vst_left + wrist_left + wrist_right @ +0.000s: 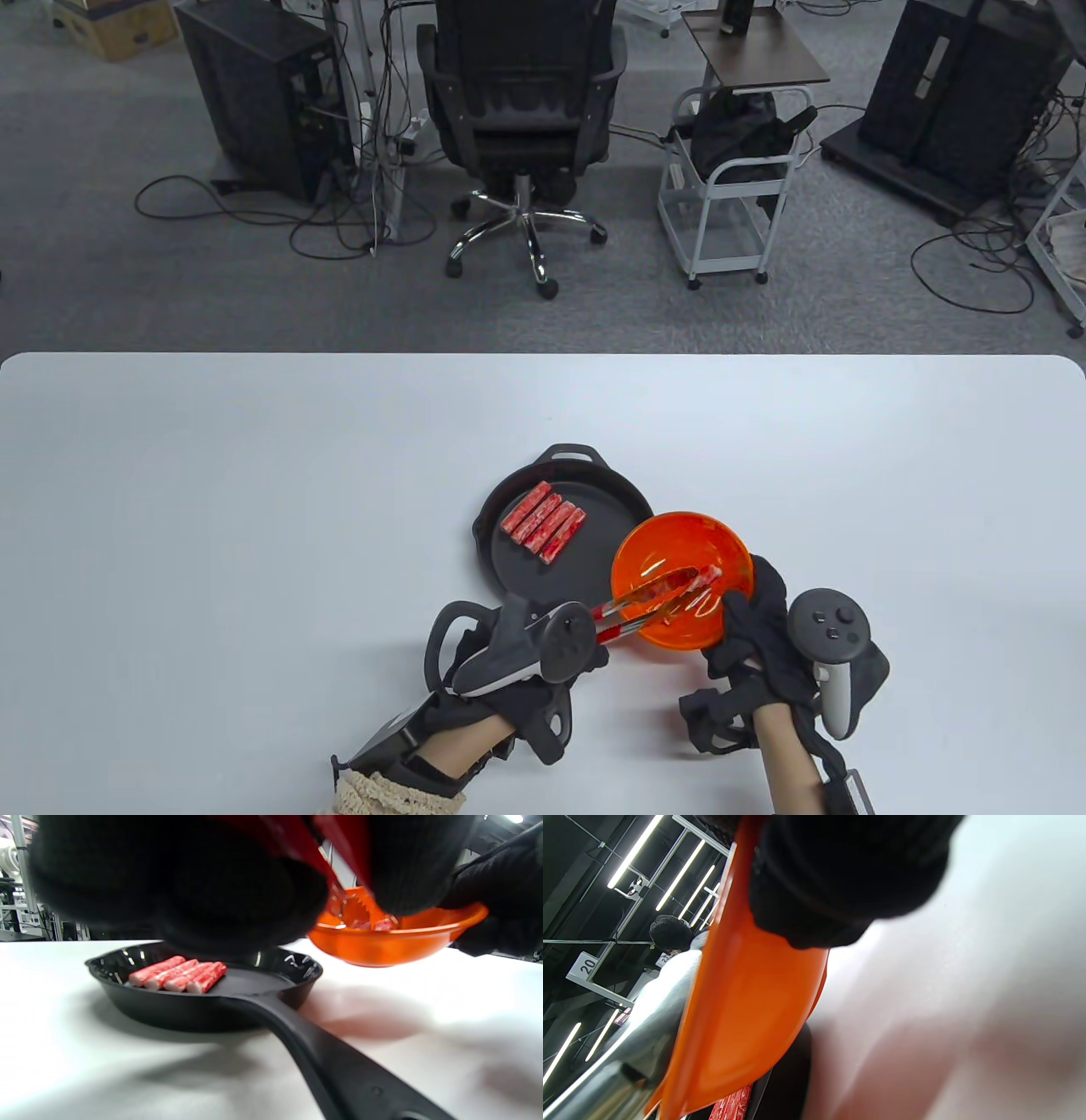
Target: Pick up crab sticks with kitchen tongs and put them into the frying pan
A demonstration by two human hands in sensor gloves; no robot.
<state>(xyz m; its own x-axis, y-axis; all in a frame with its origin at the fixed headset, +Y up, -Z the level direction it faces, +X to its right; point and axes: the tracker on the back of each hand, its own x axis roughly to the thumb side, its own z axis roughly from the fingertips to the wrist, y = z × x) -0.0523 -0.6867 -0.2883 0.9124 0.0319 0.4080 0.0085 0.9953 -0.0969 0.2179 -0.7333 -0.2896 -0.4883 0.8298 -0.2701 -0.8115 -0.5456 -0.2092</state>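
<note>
- Left hand (509, 671) curled round the red handles of the kitchen tongs (653, 598); the left wrist view shows gloved fingers (237, 895) wrapped on the red arms.
- Tongs reach right and away from the hand into the orange bowl (645, 543); their tips sit close together on one crab stick (708, 577) inside the bowl. Full clamp hard to confirm, tips blurred.
- Right hand (755, 628) holds the orange bowl by its near right rim, fingers curled over the edge; the right wrist view shows a glove (840, 878) on the bowl's rim.
- Bowl is lifted off the white table (212, 526) and tilted, overlapping the right edge of the frying pan (517, 577).
- Four crab sticks (545, 521) lie side by side in the pan's far left part, touching each other.
- Black pan handle (339, 1069) runs toward the left wrist.
- Beyond the table: black office chair (522, 93), white trolley (734, 195), cables on grey carpet.
</note>
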